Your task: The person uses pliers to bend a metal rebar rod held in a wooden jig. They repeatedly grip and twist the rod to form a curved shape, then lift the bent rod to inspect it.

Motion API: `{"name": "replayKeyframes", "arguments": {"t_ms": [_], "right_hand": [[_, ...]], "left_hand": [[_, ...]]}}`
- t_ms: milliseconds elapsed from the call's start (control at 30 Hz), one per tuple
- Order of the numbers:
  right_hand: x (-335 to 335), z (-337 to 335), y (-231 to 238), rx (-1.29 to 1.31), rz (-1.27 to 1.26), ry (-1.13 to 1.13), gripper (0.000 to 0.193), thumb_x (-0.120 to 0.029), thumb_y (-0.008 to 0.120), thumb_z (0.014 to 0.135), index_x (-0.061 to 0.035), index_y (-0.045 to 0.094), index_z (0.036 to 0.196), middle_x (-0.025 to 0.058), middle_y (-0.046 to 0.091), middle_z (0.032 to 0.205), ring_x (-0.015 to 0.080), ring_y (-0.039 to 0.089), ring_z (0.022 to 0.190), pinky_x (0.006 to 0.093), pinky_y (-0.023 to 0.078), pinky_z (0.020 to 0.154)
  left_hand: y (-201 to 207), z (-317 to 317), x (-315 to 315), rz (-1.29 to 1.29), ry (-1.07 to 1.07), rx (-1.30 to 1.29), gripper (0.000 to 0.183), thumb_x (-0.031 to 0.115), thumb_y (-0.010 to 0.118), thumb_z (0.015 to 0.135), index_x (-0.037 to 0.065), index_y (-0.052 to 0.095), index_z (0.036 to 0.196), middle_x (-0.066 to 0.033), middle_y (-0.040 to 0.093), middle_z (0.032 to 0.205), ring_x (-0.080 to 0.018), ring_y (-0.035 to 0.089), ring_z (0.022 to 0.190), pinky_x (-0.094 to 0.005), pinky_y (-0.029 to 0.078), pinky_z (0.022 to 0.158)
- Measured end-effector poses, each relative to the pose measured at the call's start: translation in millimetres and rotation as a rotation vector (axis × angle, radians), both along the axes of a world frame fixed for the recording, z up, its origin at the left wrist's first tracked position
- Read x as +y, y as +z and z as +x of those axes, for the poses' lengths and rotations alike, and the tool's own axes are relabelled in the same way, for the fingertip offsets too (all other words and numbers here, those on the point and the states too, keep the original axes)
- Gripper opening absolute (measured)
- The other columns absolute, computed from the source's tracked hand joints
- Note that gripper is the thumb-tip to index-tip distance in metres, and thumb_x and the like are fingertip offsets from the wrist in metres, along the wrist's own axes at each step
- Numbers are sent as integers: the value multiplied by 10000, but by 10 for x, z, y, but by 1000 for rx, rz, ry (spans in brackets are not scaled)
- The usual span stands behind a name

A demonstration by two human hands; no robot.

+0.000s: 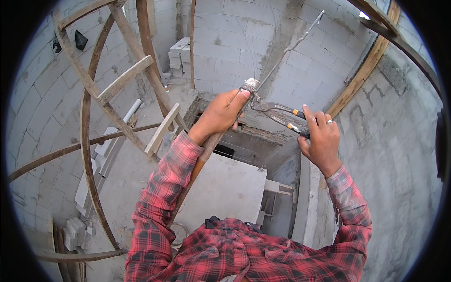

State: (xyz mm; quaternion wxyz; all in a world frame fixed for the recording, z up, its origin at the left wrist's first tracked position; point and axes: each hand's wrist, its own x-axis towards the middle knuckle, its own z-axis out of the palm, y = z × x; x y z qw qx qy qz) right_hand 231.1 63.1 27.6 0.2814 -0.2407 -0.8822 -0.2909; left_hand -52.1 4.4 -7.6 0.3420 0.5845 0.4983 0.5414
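**Pincers meet wire at the head of a wooden pole**

Between bare block walls [221, 42], a worker in a red plaid shirt [235, 249] holds a pair of pincers [269, 108] against the wire binding [247, 88] at the top of a wooden pole [195, 173]. The binding sits out in front of the chest, above a pale slab [225, 188], beside a whitish lump [252, 83] and at the foot of a thin rod [271, 71] that slants up and away.

The left hand [216, 113] has its fingers clamped around the pole just below the binding, thumb along the top. The right hand [322, 137] has its fingers closed about the pincers' spread handles; whether the metal tips bite the wire cannot be told.

The pole looks rigid and fairly light for its length, though likely top-heavy if held low; the left hand's place close under the binding seems the steadiest hold. The wire appears stiff but bendable, springy at loose ends and apt to prick, so it is better gripped with steel than skin. The pincers look compact and solid, best held toward the handle ends for leverage. Dust could make either grip slip.
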Motion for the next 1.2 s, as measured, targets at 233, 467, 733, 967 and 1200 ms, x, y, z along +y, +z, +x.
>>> {"name": "replayKeyframes", "arguments": {"t_ms": [233, 467, 733, 967, 1200], "right_hand": [[180, 19, -322, -51, -670, 45, 467, -144, 688, 804, -1, 539, 1223, 109, 594, 856, 301, 617, 748, 451, 485, 643], [31, 62, -295, 152, -2329, 200, 283, -174, 487, 933, -37, 517, 1179, -38, 378, 724, 117, 399, 599, 291, 384, 538], [-23, 201, -664, 233, -2771, 613, 417, -347, 489, 1004, -17, 483, 1258, -3, 484, 730, 112, 459, 610, 298, 427, 573], [91, 211, -376, 154, -1771, 232, 479, -374, 554, 1026, -10, 513, 1335, 49, 575, 879, 98, 588, 733, 268, 489, 628], [174, 303, -480, 94, -1060, 348, 495, -343, 599, 998, -5, 523, 1351, 56, 575, 978, 133, 585, 897, 296, 488, 786]], "left_hand": [[12, 32, -6, 44, 41, 84, 452, 392, 433, 1073, 0, 558, 885, -3, 511, 679, -89, 530, 483, -269, 446, 451], [-14, 89, -6, 21, -22, 0, 462, 396, 431, 1075, 2, 566, 875, 0, 520, 670, -87, 531, 475, -257, 445, 444], [-75, 230, 65, -15, -118, -74, 442, 392, 378, 1092, 23, 579, 955, 8, 533, 684, -71, 498, 476, -227, 430, 461], [-154, 126, 157, -20, -38, 37, 400, 369, 426, 1079, 14, 536, 931, 2, 505, 696, -85, 523, 502, -260, 454, 471], [-273, 134, 111, 58, -13, -21, 341, 245, 456, 1039, -1, 575, 1244, -10, 533, 743, -77, 543, 568, -264, 477, 527]]}}
